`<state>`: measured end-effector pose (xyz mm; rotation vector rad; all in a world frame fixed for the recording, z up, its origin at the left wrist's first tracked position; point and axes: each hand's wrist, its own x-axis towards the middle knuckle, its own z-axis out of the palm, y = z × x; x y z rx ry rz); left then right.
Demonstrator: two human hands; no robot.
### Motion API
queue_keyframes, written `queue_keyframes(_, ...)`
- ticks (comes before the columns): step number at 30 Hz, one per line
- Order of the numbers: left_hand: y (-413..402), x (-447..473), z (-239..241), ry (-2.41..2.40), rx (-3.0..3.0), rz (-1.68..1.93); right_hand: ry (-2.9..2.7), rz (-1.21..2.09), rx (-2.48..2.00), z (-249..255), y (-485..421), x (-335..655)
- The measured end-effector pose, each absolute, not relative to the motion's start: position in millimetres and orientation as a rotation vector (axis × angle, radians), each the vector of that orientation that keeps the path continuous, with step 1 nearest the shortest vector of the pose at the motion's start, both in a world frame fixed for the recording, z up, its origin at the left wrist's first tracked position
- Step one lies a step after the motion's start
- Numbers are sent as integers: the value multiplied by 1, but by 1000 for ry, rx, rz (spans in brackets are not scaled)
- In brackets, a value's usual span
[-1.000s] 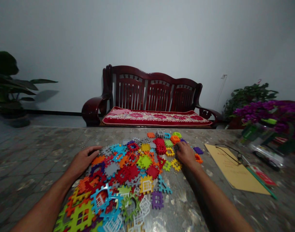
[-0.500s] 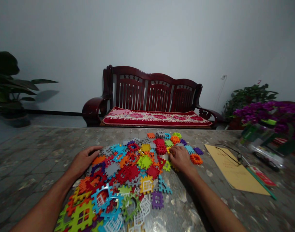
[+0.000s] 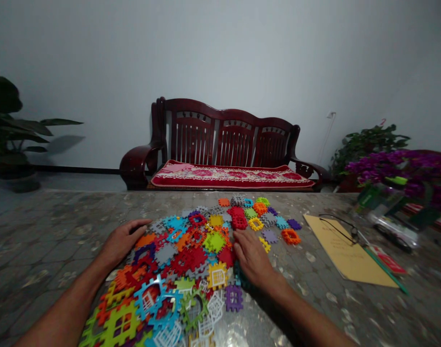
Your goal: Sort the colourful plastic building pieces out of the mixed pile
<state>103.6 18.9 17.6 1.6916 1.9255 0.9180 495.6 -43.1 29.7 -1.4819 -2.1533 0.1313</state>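
Observation:
Interlocking plastic building pieces of many colours lie heaped on the table, among them a lime-green square (image 3: 214, 241), a grey square (image 3: 166, 254), a yellow window piece (image 3: 217, 276) and a purple window piece (image 3: 234, 298). Along the heap's left edge rests my left hand (image 3: 123, 241), thumb and fingers apart and nothing held. My right hand (image 3: 252, 255) lies over the heap's right side, fingers stretched out and touching pieces beside a red block (image 3: 239, 221). Whatever is beneath its palm is hidden. A yellow frame piece (image 3: 256, 224) and a pale purple piece (image 3: 269, 236) show just beyond it.
On the right of the patterned table (image 3: 58, 241) lie a tan booklet (image 3: 345, 255), eyeglasses (image 3: 353, 233) and a green pencil (image 3: 386, 271). A clear bottle (image 3: 382, 197) and purple flowers (image 3: 379, 166) stand behind them. A wooden bench (image 3: 220, 140) is across the table.
My right hand has moved left and nearer, from the yellow frame piece onto the red and green pieces, uncovering the yellow, grey and pale purple ones. My left hand stays put.

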Motion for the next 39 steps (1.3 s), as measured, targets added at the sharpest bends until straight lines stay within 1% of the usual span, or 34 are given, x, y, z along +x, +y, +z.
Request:
queue_keyframes(6, 16, 106, 22, 1932, 1718, 868, -2101, 417, -1419, 2, -68, 461)
queue_keyframes(10, 16, 108, 25, 1948, 1707, 864, -2083, 520, -1295, 9, -77, 455)
queue_keyframes(12, 16, 107, 24, 1944, 1710, 855, -2091, 490, -1272, 18, -76, 462)
queue_keyframes(14, 17, 106, 23, 1935, 1705, 853, -2091, 389, -1320, 26, -72, 474)
queue_keyframes(18, 17, 106, 22, 1933, 1697, 860, -2111, 143, -1538, 34, -61, 502)
queue_keyframes(21, 17, 106, 23, 1944, 1695, 864, -2158, 41, -1732, 37, -54, 512)
queue_keyframes(24, 18, 106, 23, 1950, 1700, 861, -2199, 44, -1765, 36, -51, 512)
queue_keyframes(30, 19, 105, 21, 1956, 1719, 835, -2210, 124, -1537, 24, -49, 516)
queue_keyframes(36, 19, 104, 19, 1953, 1727, 864, -2162, 29, -1773, 33, -47, 556)
queue_keyframes(39, 19, 104, 19, 1951, 1732, 851, -2187, 2, -1814, 40, -46, 571)
